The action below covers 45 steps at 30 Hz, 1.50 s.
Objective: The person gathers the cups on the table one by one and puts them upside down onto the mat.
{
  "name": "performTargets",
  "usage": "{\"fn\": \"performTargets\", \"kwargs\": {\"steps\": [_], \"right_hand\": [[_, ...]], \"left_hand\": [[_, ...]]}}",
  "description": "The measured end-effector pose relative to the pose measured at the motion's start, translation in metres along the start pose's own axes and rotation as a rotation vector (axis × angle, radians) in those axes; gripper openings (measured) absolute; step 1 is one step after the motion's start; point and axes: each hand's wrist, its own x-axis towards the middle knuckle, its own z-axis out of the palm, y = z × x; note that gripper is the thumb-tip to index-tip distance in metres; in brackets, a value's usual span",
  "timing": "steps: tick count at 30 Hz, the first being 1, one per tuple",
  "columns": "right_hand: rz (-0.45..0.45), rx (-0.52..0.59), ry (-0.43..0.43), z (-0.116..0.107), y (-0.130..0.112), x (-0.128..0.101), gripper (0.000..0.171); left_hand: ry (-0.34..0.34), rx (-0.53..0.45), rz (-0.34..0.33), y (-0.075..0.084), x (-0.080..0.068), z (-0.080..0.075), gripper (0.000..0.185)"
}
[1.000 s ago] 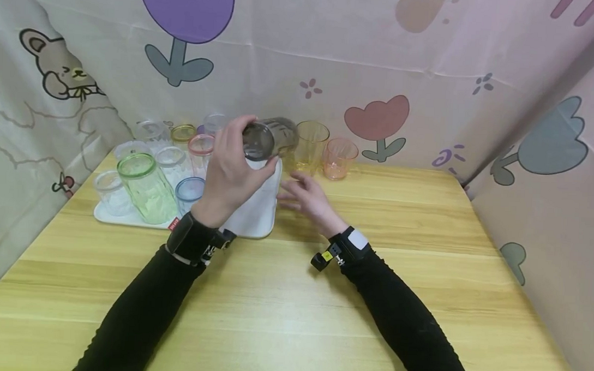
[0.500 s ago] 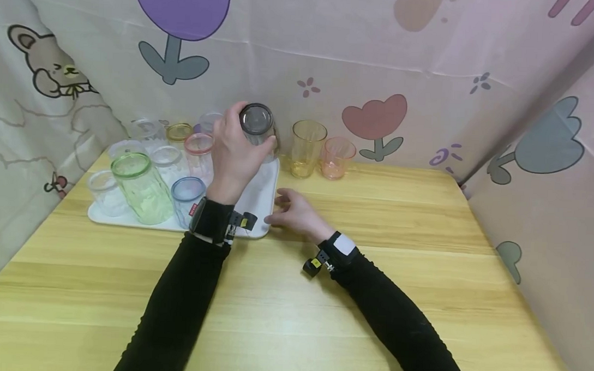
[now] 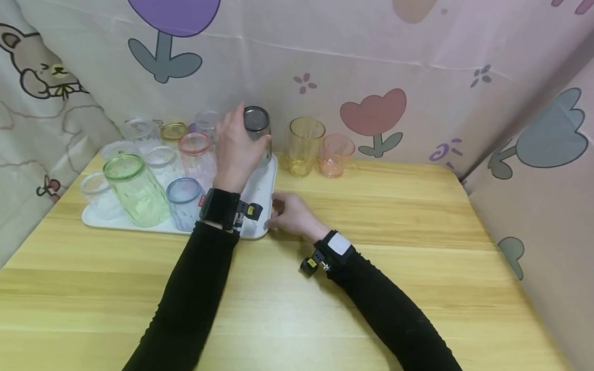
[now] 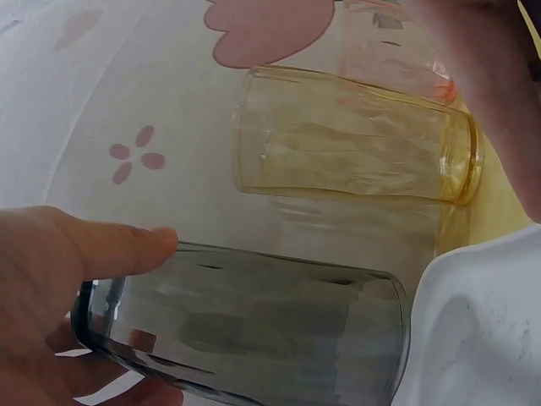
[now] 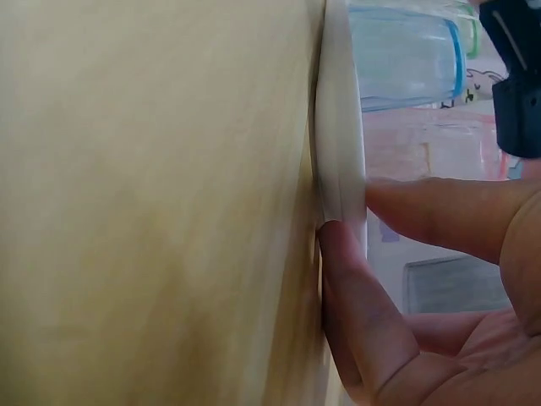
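Head view: left hand (image 3: 236,145) gripped the grey glass (image 3: 257,130) upright at the far right corner of the tray (image 3: 257,198). Left wrist view alone showed its base on the tray beside the yellow glass (image 4: 355,135). Right hand (image 3: 288,213) was at the tray's near corner; only the right wrist view showed thumb (image 5: 359,317) and finger pinching the rim (image 5: 341,144).

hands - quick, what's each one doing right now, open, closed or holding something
Left hand: grips the grey glass at the tray's back corner.
Right hand: pinches the white tray rim, thumb above and finger below.
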Motion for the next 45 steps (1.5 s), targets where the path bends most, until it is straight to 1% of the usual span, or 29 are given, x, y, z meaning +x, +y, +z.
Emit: {"fn": "performTargets", "kwargs": {"steps": [3,9,17,23,28,32,45], "right_hand": [[-0.009,0.000,-0.007,0.000,0.001,0.000,0.049],[0.003,0.008,-0.014,0.000,-0.001,-0.001,0.058],[0.013,-0.008,-0.004,0.000,-0.002,0.000,0.059],[0.029,-0.009,-0.001,0.000,-0.002,0.000,0.064],[0.040,0.005,-0.004,0.000,-0.002,0.000,0.072],[0.045,0.018,-0.006,0.000,-0.003,0.000,0.075],[0.059,0.018,-0.008,0.000,-0.002,0.001,0.076]], "left_hand": [[-0.028,0.023,-0.024,-0.001,0.003,0.004,0.086],[-0.063,0.026,-0.064,-0.006,0.008,0.010,0.088],[-0.115,0.030,-0.092,-0.018,0.015,0.017,0.089],[-0.114,0.019,-0.096,-0.024,0.017,0.020,0.088],[-0.115,0.009,-0.091,-0.025,0.018,0.022,0.086],[-0.119,0.000,-0.095,-0.025,0.019,0.024,0.085],[-0.129,0.005,-0.092,-0.026,0.019,0.020,0.084]]}}
